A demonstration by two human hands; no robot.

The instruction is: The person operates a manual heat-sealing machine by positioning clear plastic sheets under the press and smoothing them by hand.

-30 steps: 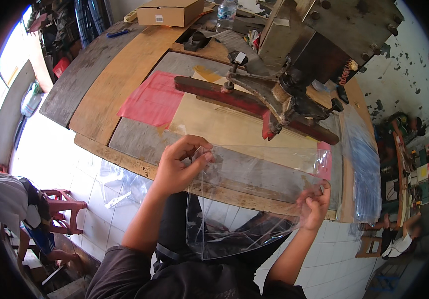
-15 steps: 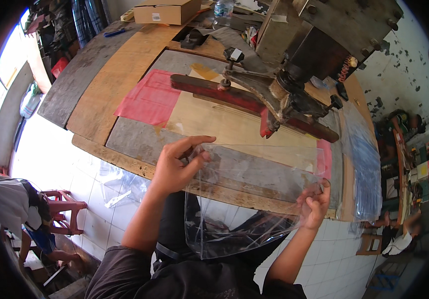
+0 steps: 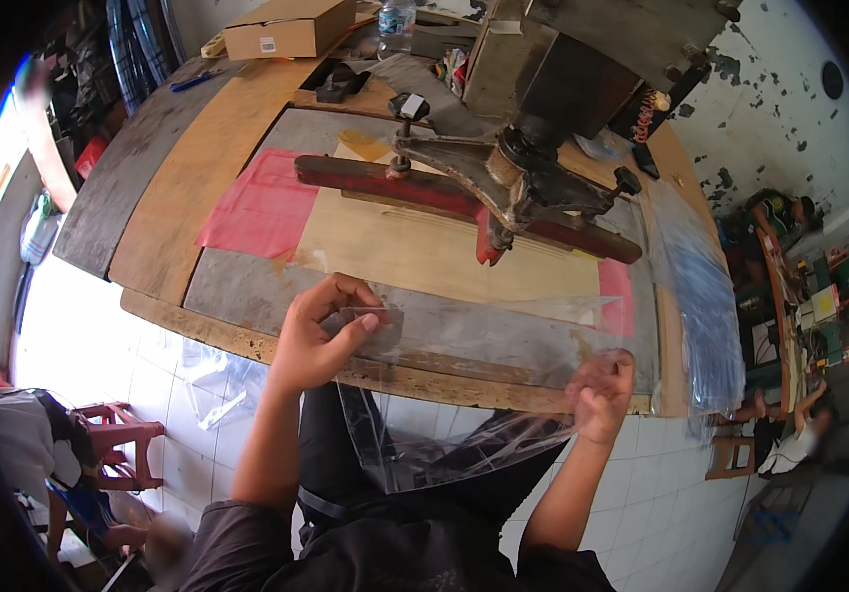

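A clear plastic sheet (image 3: 484,340) is stretched between my two hands, over the near edge of the work surface, its lower part sagging above my lap. My left hand (image 3: 321,335) pinches its left side between thumb and fingers. At the right side, my right hand (image 3: 602,395) is closed on the sheet, partly seen through the plastic. Just beyond lies a cream-coloured pad (image 3: 395,247) with red patches at its ends. Over the pad stands a press with a long red-brown bar (image 3: 543,232).
A stack of clear plastic sheets (image 3: 701,316) lies at the table's right. At the back are a cardboard box (image 3: 291,30), a water bottle (image 3: 396,28) and a blue pen (image 3: 192,81). A red stool (image 3: 123,444) and a person (image 3: 25,434) are at lower left; others sit at far right.
The view has shifted, so the table and press appear farther left. Both hands still hold the sheet, whose upper edge now lies flatter over the table's near edge.
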